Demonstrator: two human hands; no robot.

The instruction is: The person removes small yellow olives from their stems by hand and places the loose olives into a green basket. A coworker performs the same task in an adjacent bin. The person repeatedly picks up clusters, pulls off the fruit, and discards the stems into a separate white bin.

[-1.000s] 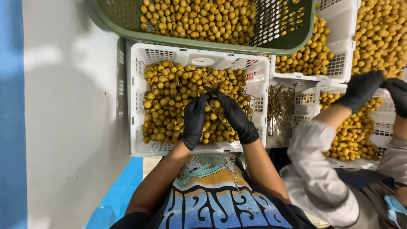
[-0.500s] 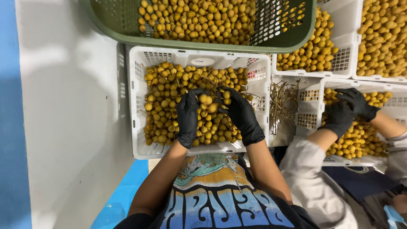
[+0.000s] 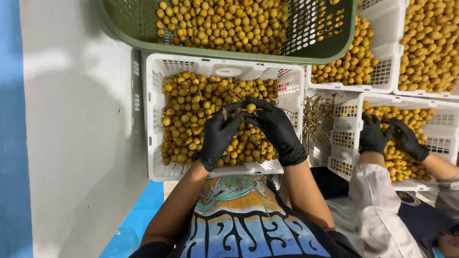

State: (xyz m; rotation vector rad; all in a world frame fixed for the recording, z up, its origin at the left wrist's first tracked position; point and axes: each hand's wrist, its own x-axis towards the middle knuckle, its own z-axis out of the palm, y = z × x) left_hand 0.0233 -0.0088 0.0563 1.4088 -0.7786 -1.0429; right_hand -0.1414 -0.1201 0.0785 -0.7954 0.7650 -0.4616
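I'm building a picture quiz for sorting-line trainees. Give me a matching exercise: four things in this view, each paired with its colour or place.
Things:
1. upper basket
2. crate under the person's hands
3. gloves
4. bare twigs

Descriptions:
A. black
B. white, holding yellow fruit
C. green
D. in the gap between two white crates

Pairs: 1-C, 2-B, 3-A, 4-D

A green basket (image 3: 143, 28) of small yellow fruit sits at the top edge. To the right, more white crates (image 3: 387, 76) hold the same fruit, one seemingly filled with bare brown stems (image 3: 316, 117). A co-worker's gloved hands (image 3: 389, 136) rest in the nearest one
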